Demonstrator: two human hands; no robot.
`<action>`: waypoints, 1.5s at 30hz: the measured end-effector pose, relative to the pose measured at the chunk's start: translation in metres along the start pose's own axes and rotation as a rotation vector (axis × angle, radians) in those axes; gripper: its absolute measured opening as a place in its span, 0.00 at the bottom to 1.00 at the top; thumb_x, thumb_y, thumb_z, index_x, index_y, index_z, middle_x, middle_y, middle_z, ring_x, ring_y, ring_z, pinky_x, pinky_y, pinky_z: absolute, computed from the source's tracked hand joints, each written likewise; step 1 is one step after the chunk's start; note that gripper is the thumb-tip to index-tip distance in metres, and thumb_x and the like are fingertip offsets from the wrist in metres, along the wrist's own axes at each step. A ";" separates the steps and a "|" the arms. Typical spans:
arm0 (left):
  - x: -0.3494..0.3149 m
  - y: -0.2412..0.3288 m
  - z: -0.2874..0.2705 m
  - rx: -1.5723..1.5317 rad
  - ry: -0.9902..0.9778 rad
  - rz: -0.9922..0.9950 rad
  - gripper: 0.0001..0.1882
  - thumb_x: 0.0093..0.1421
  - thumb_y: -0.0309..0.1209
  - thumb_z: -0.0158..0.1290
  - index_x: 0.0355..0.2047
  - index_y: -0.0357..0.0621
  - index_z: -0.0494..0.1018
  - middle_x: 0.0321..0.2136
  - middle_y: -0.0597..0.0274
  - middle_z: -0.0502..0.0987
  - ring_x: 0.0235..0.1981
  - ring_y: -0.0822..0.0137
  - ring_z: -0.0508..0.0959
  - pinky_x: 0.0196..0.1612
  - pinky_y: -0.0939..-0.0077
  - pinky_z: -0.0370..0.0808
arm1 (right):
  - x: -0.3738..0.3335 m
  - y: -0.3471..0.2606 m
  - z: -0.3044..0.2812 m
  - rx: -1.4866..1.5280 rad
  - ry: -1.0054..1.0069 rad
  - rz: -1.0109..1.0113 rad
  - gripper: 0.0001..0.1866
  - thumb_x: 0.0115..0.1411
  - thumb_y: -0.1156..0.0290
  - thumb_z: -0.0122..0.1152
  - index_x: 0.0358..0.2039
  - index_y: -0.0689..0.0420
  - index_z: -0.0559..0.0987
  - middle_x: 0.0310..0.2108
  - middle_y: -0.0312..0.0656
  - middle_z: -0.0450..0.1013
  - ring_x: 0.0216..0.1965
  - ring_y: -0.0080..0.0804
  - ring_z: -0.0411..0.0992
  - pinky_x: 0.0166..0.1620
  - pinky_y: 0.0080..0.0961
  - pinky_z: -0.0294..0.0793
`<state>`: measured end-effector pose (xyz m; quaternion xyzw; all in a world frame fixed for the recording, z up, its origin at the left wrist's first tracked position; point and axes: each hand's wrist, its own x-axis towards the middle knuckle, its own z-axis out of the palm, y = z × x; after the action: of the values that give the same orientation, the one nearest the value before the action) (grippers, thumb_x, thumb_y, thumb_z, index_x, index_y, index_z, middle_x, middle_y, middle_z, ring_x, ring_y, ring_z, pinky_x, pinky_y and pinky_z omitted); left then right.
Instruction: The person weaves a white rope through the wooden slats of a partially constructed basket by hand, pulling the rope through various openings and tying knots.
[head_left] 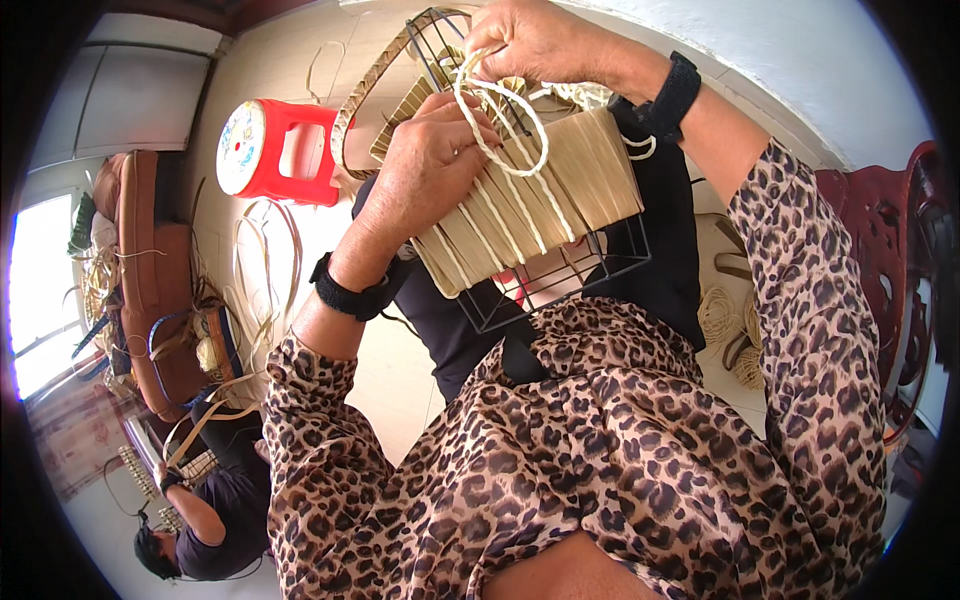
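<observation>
A half-woven basket (585,170) of flat tan strips on a black wire frame (560,292) rests on my lap. Several white cords run across its panel. Over the panel's left part lies my left hand (432,160), fingers bent together, with the cord at their tips; exactly how they grip is partly hidden. My right hand (530,42) is raised at the panel's far side, pinching the white cord (546,150), which hangs in a wide loop between both hands. A braided handle (368,85) arches beyond my left hand.
A red stool (305,150) with a patterned white top is at the far left. Long loose strips (265,250) trail on the floor. Coiled cord (717,315) lies to the right, near a dark red carved chair (880,220). Another person (215,510) works at lower left beside a brown sofa (150,290).
</observation>
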<state>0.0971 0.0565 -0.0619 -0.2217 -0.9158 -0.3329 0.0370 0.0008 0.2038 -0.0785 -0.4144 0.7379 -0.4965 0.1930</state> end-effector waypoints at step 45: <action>0.034 0.001 0.006 -0.082 -0.481 -0.274 0.12 0.53 0.35 0.52 0.30 0.37 0.75 0.18 0.61 0.73 0.20 0.72 0.72 0.27 0.75 0.70 | -0.072 0.060 -0.062 -0.165 -0.043 0.379 0.17 0.49 0.72 0.55 0.41 0.62 0.74 0.31 0.41 0.73 0.30 0.24 0.70 0.35 0.20 0.70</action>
<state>0.0675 0.0736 -0.0588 -0.1698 -0.9054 -0.3093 -0.2360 -0.0259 0.3067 -0.1139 -0.2930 0.8365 -0.3804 0.2642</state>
